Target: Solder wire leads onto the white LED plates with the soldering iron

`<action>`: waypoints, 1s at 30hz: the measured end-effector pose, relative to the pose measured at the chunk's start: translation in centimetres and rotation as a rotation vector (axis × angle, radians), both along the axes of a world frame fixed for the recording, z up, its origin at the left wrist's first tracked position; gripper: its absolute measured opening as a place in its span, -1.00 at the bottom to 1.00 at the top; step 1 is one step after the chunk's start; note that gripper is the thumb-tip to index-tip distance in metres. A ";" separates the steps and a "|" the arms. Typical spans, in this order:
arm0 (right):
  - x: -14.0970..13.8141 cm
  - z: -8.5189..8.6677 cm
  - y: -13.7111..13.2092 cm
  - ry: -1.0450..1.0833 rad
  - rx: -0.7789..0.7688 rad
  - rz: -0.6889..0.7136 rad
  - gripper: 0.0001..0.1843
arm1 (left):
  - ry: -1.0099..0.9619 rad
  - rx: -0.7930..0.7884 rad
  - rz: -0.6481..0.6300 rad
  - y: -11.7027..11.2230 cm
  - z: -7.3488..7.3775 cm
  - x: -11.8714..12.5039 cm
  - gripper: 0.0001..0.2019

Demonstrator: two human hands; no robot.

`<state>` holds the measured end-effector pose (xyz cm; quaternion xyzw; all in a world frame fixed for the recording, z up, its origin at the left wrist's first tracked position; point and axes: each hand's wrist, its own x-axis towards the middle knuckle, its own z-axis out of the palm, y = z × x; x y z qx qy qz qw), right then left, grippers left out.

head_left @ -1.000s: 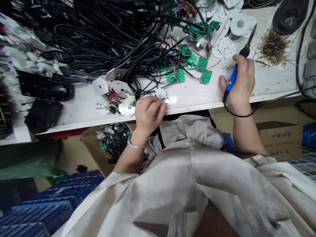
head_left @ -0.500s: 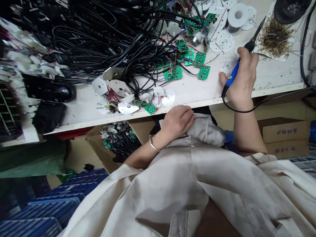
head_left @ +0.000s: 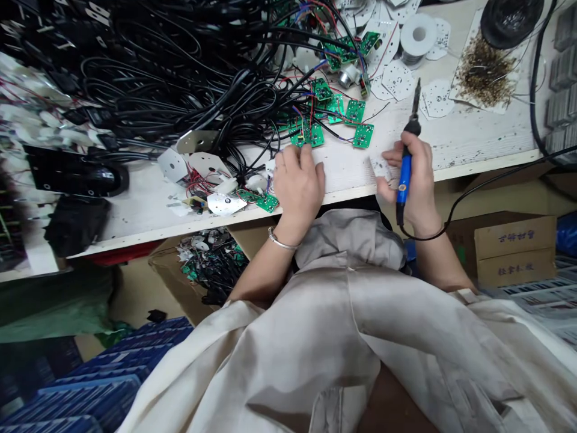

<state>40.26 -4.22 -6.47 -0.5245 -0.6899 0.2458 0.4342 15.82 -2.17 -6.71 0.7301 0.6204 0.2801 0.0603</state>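
over the white wooden bench [head_left: 342,162], the right hand [head_left: 419,183] grips a blue-and-black pen-shaped soldering iron [head_left: 404,174] by its handle, probably keeping the metal tip [head_left: 419,90] clear of skin, while thumb and fingertips seem to pinch a thin white plate [head_left: 379,168]. the left hand [head_left: 298,185] bends its fingers beside green circuit boards [head_left: 317,136]; i cannot tell whether they hold anything. earlier, that hand lay before the bench edge and the iron pointed farther right.
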 end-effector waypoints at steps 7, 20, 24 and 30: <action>-3.8 -0.5 -0.8 -0.164 0.018 0.138 -0.25 | 0.097 -0.201 0.115 2.0 1.9 -1.3 -0.54; -5.1 -1.2 -0.8 -0.395 0.044 0.074 -0.37 | 0.036 -0.068 0.036 3.9 0.0 0.2 -0.67; -5.3 -1.0 -0.7 -0.409 0.061 0.053 -0.39 | 0.023 -0.092 0.074 3.9 0.6 0.5 -0.71; -5.7 -1.2 -0.8 -0.430 0.065 0.028 -0.42 | -0.004 -0.008 0.025 3.7 0.6 -0.4 -0.78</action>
